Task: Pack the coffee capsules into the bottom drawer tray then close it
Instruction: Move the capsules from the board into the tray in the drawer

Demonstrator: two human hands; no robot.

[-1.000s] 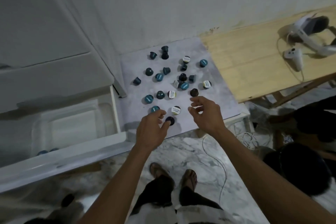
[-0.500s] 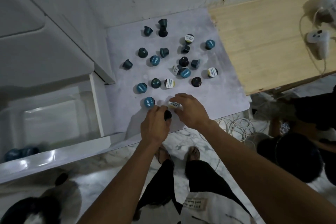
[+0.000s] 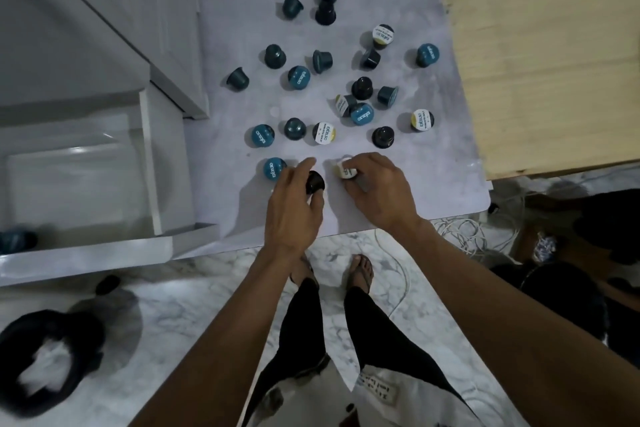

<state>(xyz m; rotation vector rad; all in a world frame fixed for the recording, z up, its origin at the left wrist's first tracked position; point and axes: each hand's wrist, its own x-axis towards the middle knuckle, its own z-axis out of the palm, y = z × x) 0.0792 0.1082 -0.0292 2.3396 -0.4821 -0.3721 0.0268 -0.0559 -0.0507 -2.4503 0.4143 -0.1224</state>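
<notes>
While about twenty coffee capsules (image 3: 360,90) lie scattered over a pale marbled board (image 3: 228,24) at the centre of the head view, two of them are being gripped at its near edge. A black capsule (image 3: 314,182) is pinched between the thumb and fingers of the left hand (image 3: 294,206), which is curled closed around it. Just beside it, at 3 o'clock, a white-lidded capsule (image 3: 346,170) is held in the closed fingertips of the right hand (image 3: 379,192); its lid is tilted toward the camera. Whether either capsule is lifted clear of the board cannot be told.

A teal capsule with a printed lid (image 3: 274,168) sits just at 9 o'clock of the left hand, near its knuckles. The remaining capsules, teal, black and white-lidded, are spread from 10 to 2 o'clock of the hands, some upright, some on their sides.

At 9 o'clock of the board, an open white drawer (image 3: 152,163) is seen, with a clear tray (image 3: 69,177) inside. One or two teal capsules (image 3: 15,241) lie in its near left corner. A light wooden tabletop (image 3: 547,62) adjoins the board at 3 o'clock. Below, a marble-patterned floor (image 3: 194,315), sandalled feet (image 3: 362,270) and loose white cables (image 3: 467,236) are visible.
</notes>
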